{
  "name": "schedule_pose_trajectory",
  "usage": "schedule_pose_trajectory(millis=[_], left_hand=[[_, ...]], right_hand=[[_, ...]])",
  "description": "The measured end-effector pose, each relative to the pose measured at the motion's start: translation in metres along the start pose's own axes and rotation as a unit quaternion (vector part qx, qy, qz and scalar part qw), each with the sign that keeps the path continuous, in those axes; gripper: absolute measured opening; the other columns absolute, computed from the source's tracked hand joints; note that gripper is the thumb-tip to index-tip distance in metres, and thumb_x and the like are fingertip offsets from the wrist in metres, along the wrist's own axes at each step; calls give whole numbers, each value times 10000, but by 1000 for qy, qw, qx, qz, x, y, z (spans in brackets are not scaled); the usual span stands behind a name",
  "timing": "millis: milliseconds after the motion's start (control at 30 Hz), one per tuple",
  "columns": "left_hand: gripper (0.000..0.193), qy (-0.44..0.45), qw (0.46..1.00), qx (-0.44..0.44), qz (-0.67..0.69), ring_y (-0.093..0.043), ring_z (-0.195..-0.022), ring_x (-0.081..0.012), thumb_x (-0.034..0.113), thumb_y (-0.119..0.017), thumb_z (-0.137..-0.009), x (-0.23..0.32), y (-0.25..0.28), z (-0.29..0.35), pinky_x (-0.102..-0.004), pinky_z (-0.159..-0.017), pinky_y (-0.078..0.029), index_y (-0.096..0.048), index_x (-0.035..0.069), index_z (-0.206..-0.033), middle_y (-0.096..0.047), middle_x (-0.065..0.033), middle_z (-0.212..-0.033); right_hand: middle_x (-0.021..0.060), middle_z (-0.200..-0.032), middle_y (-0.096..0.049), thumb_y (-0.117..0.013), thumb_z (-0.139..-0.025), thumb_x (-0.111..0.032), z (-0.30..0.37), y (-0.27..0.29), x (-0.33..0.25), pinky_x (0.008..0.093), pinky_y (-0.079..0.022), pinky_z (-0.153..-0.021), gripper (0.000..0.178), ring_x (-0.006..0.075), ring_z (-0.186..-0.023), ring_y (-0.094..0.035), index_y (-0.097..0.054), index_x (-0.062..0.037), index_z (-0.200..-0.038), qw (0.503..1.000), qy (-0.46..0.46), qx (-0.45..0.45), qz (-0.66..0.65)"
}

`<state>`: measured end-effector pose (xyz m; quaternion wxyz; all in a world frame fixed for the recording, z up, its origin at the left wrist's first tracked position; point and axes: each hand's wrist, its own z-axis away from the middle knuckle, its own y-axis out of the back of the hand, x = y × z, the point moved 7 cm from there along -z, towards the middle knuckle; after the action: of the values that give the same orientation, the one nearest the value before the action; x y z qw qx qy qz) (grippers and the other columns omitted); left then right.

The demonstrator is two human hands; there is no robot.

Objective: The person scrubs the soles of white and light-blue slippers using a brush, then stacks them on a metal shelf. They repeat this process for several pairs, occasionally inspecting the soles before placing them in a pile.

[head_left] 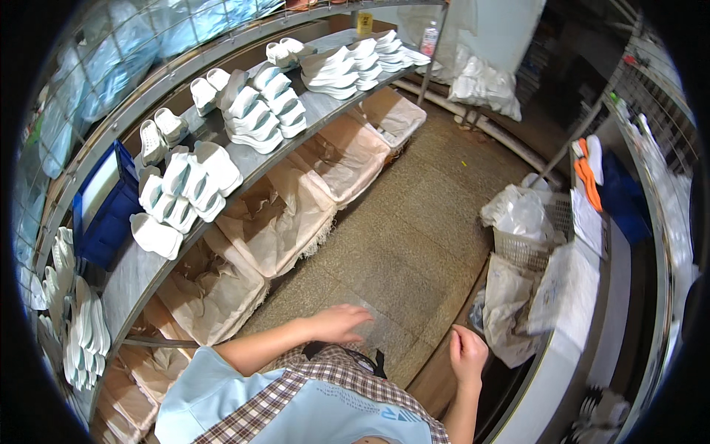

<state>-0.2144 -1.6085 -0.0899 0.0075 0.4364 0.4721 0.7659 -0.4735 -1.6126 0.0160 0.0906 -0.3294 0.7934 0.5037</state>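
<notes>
Loosely, the left hand point(339, 323) extends empty fingers point(360, 314), the right hand point(468, 355) curls its own, any contents hidden

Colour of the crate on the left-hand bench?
The crate is dark blue; it shows best in the head view, at the left.

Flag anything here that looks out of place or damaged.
Two small things. A yellow scrap lies on the floor, as if dropped. Under the shelf, one bin has a ragged fringe along its aisle-side edge, so its covering looks frayed.
</notes>
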Motion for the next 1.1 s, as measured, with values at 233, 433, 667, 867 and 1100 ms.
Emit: schedule_pose_trajectory(millis=[233,433,667,867,1100], left_hand=[[573,87,994,44,48,-448,-1205,-339,313,-631,-840,-118,70,-110,-407,-1000,-376,-420,61,-1310,-458,-163,-1318],[637,144,984,97,48,-455,-1204,-352,334,-628,-839,-203,196,-235,-415,-967,-428,-362,83,-1362,-426,-168,-1354],[624,59,963,252,72,-464,-1184,-339,295,-639,-851,-246,342,-365,-400,-966,-412,-361,44,-1351,-441,-203,-1302],[647,199,861,393,254,-491,-1175,-228,196,-680,-837,-332,404,-443,-318,-864,-470,-335,34,-1359,-426,-147,-1339],[585,190,652,618,397,-468,-1177,-221,164,-631,-882,-374,509,-484,-326,-941,-417,-312,31,-1355,-413,-140,-1336]], right_hand=[[84,-715,-643,-671,-757,-64,-175,-109,52,326,-492,-556,90,246,-634,-629,-660,-71,-846,986,105,-101,-80],[98,-799,-669,-634,-804,-116,-344,-166,102,351,-513,-614,80,273,-709,-645,-669,-72,-861,979,109,-145,-93],[121,-847,-654,-624,-850,-146,-497,-230,195,310,-487,-618,169,234,-710,-631,-660,-47,-982,958,-59,-205,-193],[76,-902,-620,-601,-889,-138,-618,-323,293,273,-465,-655,150,152,-750,-582,-656,-35,-983,900,-91,-280,-322],[57,-1076,-559,-617,-872,-93,-828,-399,370,268,-435,-848,338,120,-913,-522,-526,-25,-1190,851,-133,-177,-475]])
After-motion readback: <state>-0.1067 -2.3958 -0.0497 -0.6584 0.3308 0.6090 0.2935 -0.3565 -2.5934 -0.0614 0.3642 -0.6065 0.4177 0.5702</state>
